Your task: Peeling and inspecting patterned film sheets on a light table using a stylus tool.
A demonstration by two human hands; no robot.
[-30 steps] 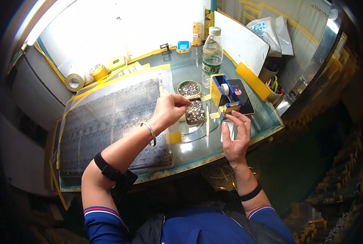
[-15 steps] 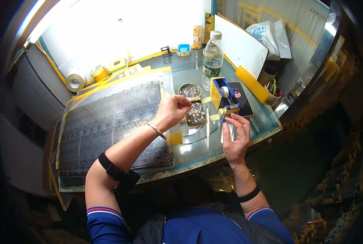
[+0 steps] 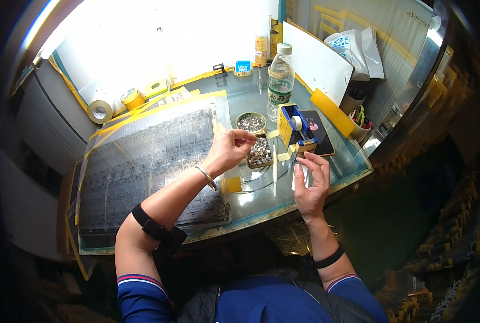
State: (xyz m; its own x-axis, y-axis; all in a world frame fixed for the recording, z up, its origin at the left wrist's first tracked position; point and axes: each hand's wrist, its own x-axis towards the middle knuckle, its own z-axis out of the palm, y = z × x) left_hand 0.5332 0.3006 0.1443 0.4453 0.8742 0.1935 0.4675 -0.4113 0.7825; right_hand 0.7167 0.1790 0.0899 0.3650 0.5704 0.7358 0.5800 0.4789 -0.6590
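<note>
My left hand (image 3: 230, 151) hovers at the left edge of a square dish (image 3: 260, 155) filled with small grey, white and dark bits. Its thumb and forefinger are pinched together; anything between them is too small to see. My right hand (image 3: 312, 185) is held just in front of a blue and yellow tape dispenser (image 3: 293, 125), palm toward the left. Its thumb stands apart from the curved fingers, and nothing shows between them. Behind the square dish is a round dish (image 3: 250, 121) of similar bits. A thin pale stick (image 3: 275, 171) lies between my hands.
A dark printed sheet (image 3: 148, 167) under clear film covers the left of the glass table (image 3: 256, 202). A plastic bottle (image 3: 281, 89) stands behind the dispenser, with a phone (image 3: 322, 134) to its right. Tape rolls (image 3: 100, 111) sit at the back left, a pen cup (image 3: 360, 126) at the right.
My left hand has shifted very slightly to the right over the square dish, still pinched. My right hand has stayed almost in place.
</note>
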